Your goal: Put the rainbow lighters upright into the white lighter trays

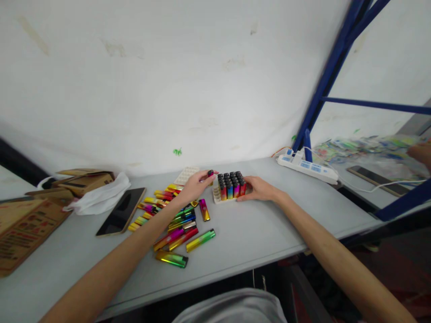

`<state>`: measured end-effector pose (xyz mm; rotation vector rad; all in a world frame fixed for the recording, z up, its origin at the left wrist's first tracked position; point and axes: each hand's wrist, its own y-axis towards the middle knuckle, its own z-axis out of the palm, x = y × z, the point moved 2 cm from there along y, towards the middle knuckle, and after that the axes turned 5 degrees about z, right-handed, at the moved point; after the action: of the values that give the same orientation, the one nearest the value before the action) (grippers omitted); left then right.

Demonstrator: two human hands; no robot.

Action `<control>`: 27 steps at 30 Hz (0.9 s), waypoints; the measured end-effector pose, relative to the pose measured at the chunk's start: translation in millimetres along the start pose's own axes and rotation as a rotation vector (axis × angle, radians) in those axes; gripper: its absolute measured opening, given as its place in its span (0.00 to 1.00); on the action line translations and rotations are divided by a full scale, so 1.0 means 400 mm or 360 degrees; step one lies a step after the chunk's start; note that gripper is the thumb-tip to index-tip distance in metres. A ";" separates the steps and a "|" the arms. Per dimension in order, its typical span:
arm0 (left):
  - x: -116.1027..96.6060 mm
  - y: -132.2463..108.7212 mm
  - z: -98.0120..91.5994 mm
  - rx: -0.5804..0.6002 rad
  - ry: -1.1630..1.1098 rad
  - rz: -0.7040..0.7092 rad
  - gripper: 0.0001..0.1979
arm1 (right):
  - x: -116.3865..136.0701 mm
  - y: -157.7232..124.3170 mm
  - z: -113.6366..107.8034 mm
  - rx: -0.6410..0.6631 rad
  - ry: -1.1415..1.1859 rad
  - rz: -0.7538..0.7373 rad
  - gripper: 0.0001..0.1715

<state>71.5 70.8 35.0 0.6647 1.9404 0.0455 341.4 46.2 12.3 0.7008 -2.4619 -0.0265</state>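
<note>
Nearest the camera is one patch of grey clothing (232, 309), with two bare forearms reaching past it over one grey counter (262, 233). The left hand (195, 185) pinches one lighter (210, 173), black top up, just left of one white tray (226, 202). The right hand (258, 188) grips the tray's right end, its thumb along the front edge and its fingers against the lighters there. Four upright lighters (230, 192) make the tray's front row; more stand behind, packed too tightly to count surely, and bare holes show at the left end.

Three loose lighters lie somewhat apart: one purple and yellow (204, 210), one yellow and green (201, 240), one gold and green (171, 258). The rest form a pile (182, 220), too overlapped to count. A second tray (186, 175) sits behind the pile.

Leftward are one phone (121, 211), one white bag (101, 196) and two cardboard boxes (28, 229). Rightward are one power strip (307, 168), a second phone (377, 180) and another person's blurred hand (421, 154).
</note>
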 end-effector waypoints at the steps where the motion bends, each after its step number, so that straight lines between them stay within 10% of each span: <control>1: 0.009 0.008 -0.002 0.0051 0.0005 0.0026 0.26 | 0.000 0.000 0.000 -0.0003 -0.0005 -0.0002 0.34; 19: -0.009 0.002 -0.010 0.0489 0.0875 0.0169 0.18 | -0.001 -0.001 0.001 0.0016 0.0052 -0.0001 0.36; 27: -0.036 -0.115 -0.088 0.0277 0.1069 0.0319 0.17 | -0.003 -0.002 0.001 0.0008 -0.0018 0.0025 0.34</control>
<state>26.2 34.2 48.8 1.0555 2.5283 0.2541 342.5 46.0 11.2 0.6856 -2.4792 -0.0181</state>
